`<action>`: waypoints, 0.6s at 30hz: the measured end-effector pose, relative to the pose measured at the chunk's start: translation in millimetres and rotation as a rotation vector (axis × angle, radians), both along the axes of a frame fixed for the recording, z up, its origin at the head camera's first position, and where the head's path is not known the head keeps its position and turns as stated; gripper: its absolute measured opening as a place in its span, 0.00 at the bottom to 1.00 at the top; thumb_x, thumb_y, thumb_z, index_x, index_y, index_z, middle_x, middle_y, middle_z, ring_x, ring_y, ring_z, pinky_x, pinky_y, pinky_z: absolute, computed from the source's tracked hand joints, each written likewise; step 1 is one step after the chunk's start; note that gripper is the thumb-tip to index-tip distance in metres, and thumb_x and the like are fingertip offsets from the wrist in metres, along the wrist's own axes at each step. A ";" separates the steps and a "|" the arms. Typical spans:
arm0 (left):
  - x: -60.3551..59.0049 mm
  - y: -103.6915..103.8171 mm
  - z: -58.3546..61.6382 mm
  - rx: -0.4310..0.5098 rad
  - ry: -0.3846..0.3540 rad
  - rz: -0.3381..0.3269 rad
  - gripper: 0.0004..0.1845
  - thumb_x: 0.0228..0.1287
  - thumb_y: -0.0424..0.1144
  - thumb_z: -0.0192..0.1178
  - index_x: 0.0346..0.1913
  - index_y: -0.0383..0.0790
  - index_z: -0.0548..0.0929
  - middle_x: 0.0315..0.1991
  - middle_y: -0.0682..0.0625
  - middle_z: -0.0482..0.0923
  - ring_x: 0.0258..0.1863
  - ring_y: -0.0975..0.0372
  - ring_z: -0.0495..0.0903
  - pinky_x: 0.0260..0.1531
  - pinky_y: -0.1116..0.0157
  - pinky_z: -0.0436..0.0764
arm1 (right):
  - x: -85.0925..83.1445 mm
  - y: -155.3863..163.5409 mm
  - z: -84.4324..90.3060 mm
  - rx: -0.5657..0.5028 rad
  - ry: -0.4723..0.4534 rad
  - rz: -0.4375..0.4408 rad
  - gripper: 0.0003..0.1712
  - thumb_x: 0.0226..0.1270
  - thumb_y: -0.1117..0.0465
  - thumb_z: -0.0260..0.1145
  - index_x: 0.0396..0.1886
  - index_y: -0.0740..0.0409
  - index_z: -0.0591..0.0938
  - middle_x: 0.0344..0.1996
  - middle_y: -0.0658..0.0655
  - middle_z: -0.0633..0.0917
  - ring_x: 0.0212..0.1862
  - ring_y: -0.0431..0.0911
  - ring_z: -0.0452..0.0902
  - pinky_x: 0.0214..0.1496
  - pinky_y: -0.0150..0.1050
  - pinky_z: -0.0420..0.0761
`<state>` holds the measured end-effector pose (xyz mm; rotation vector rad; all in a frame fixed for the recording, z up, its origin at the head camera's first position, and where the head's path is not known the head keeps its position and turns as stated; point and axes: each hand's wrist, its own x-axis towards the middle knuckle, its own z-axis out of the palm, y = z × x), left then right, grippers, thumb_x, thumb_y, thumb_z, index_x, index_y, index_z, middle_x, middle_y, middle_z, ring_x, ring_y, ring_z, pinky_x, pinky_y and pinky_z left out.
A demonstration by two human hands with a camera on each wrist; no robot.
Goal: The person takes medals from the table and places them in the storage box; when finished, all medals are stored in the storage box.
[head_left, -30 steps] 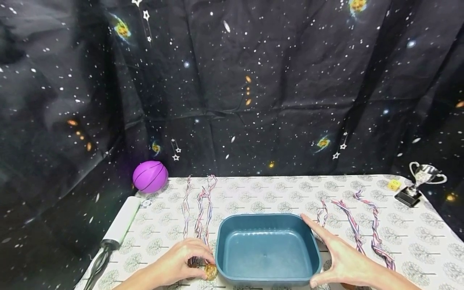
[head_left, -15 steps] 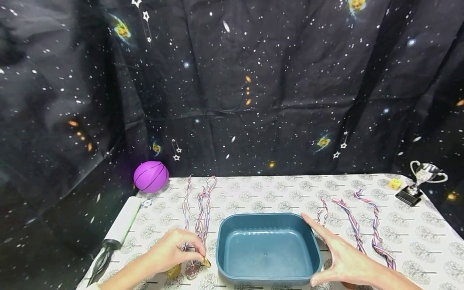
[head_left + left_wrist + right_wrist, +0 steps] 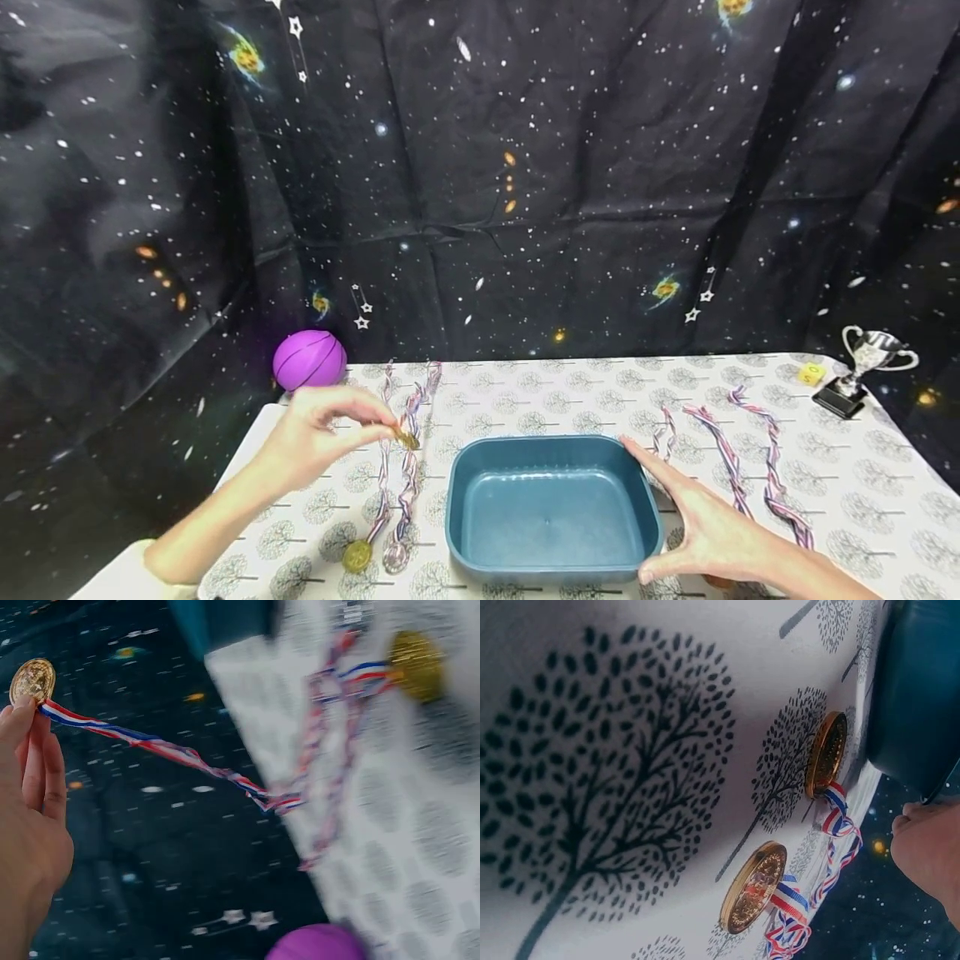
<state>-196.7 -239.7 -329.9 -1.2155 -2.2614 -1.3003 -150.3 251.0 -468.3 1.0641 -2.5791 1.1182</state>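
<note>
gold round medal (image 3: 407, 439) on its red, white and blue ribbon (image 3: 172, 754) is pinched in the left hand (image 3: 318, 433), lifted above the tree-print tablecloth (image 3: 540, 400), left of the teal plastic tub (image 3: 551, 508). the right hand (image 3: 708, 537), fingers straight and spread, presses the tub's right rim.

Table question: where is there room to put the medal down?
Inside the blue tub, which holds nothing, and on the cloth behind it up to the curtain. Ribbons crowd the tub's left side, more ribbons its right.
</note>
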 end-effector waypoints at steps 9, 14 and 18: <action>4.7 11.8 78.8 0.290 -0.148 0.036 0.10 0.59 0.16 0.72 0.42 0.26 0.88 0.36 0.40 0.90 0.30 0.59 0.89 0.26 0.71 0.86 | -0.1 0.0 -0.7 0.004 0.012 0.003 0.81 0.41 0.36 0.90 0.88 0.54 0.52 0.82 0.61 0.64 0.79 0.41 0.62 0.74 0.17 0.51; 11.2 24.0 109.1 0.457 -0.144 0.072 0.11 0.60 0.14 0.70 0.45 0.21 0.85 0.38 0.38 0.90 0.36 0.58 0.91 0.38 0.68 0.90 | -0.7 0.7 -1.4 0.002 0.019 0.006 0.81 0.41 0.36 0.90 0.88 0.56 0.53 0.81 0.63 0.64 0.79 0.40 0.61 0.73 0.16 0.50; 14.4 34.1 129.7 0.566 -0.155 0.094 0.12 0.61 0.12 0.67 0.45 0.22 0.86 0.38 0.39 0.90 0.37 0.58 0.91 0.42 0.66 0.90 | -1.0 1.0 -0.3 0.012 0.016 -0.009 0.81 0.40 0.36 0.90 0.88 0.55 0.53 0.82 0.61 0.65 0.78 0.41 0.63 0.73 0.17 0.52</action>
